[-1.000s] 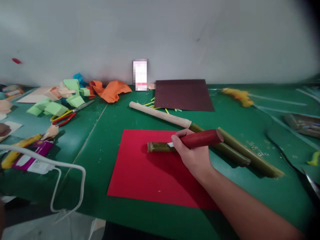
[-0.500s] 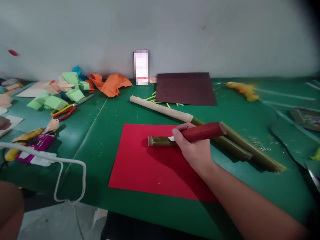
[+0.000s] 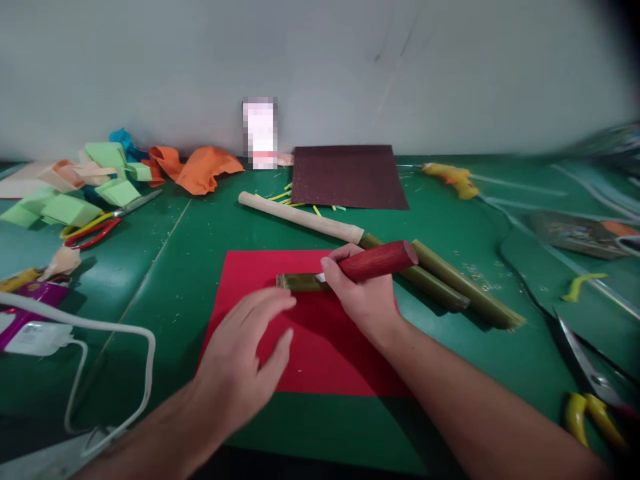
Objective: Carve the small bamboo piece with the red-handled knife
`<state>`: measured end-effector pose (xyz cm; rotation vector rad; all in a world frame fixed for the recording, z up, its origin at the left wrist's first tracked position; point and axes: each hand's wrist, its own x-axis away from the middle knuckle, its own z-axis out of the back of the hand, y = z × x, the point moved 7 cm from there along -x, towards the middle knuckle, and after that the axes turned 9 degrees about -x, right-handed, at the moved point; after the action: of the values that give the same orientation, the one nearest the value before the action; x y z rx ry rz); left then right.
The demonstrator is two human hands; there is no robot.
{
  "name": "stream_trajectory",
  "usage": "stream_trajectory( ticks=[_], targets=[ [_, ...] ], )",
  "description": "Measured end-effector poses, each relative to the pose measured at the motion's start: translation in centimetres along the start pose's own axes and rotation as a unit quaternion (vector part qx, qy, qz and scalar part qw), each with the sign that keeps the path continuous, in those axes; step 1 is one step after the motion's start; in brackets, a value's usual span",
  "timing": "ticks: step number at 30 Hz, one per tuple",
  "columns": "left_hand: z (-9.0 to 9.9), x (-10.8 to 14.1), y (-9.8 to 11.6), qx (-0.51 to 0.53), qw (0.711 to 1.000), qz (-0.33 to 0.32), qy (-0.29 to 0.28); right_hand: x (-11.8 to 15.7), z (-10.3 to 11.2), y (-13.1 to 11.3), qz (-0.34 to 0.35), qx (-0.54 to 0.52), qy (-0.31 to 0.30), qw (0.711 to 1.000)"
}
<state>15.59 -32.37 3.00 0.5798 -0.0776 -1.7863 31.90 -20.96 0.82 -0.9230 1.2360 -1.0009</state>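
My right grip [image 3: 356, 283] is closing round the red-handled knife [image 3: 375, 260] over the bamboo piece [image 3: 303, 283] on the red sheet [image 3: 305, 340], my left grip [image 3: 245, 343] opening wide nearby, bamboo lengths [image 3: 467, 283] lying right.

Bamboo piece [image 3: 301, 283] over paper [image 3: 320, 360], stick [image 3: 300, 218] behind both.

Smooth bamboo [image 3: 303, 283], matt red paper [image 3: 313, 353]

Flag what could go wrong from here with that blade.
A slip could cut the left hand: its open fingers are close to the bamboo piece, near the blade in the right hand. The rounded bamboo might roll, and the red sheet beneath might shift or get nicked.
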Motion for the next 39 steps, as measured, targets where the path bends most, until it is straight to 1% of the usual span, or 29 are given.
stream_trajectory(
  ticks=[2,3,4,6,7,10,14,17,24,29,34,39],
  targets=[
    [-1.6,-1.8,-1.3,0.006,1.0,0.013,-0.018,0.0,0.0,0.1,-0.001,0.001,0.002,1.0],
    [-2.5,-2.8,-1.9,0.014,0.999,0.018,-0.038,0.0,-0.1,0.2,-0.001,0.001,0.002,1.0],
    [-3.4,-3.7,-2.4,0.024,0.997,0.021,-0.071,0.0,-0.1,0.3,-0.002,0.001,0.002,1.0],
    [-4.7,-5.3,-2.9,0.045,0.992,0.014,-0.119,0.0,-0.2,0.3,0.001,0.002,0.003,1.0],
    [-5.1,-5.8,-3.0,0.042,0.989,0.009,-0.141,0.0,-0.2,0.2,0.003,0.005,0.005,1.0],
    [-5.5,-6.7,-3.0,0.026,0.984,0.018,-0.176,0.1,-0.2,-0.3,0.014,0.021,0.018,1.0],
    [-5.2,-7.0,-2.9,0.051,0.984,0.03,-0.17,0.3,-0.2,-0.8,0.027,0.034,0.028,0.999],
    [-5.4,-7.1,-3.1,0.065,0.982,0.031,-0.177,0.4,-0.1,-1.0,0.043,0.04,0.036,0.998],
    [-5.6,-7.4,-3.4,0.052,0.983,0.025,-0.172,0.4,-0.1,-0.6,0.009,0.06,0.039,0.997],
    [-5.6,-7.4,-3.1,0.05,0.984,0.009,-0.17,0.4,-0.1,-0.9,0.016,0.074,0.054,0.996],
    [-5.5,-7.4,-3.1,0.05,0.983,0.014,-0.177,0.3,-0.2,-0.8,0.005,0.071,0.046,0.996],
    [-5.3,-7.4,-2.9,0.062,0.982,0.02,-0.175,0.6,-0.5,-0.8,0.025,0.055,0.026,0.998]
  ],
)
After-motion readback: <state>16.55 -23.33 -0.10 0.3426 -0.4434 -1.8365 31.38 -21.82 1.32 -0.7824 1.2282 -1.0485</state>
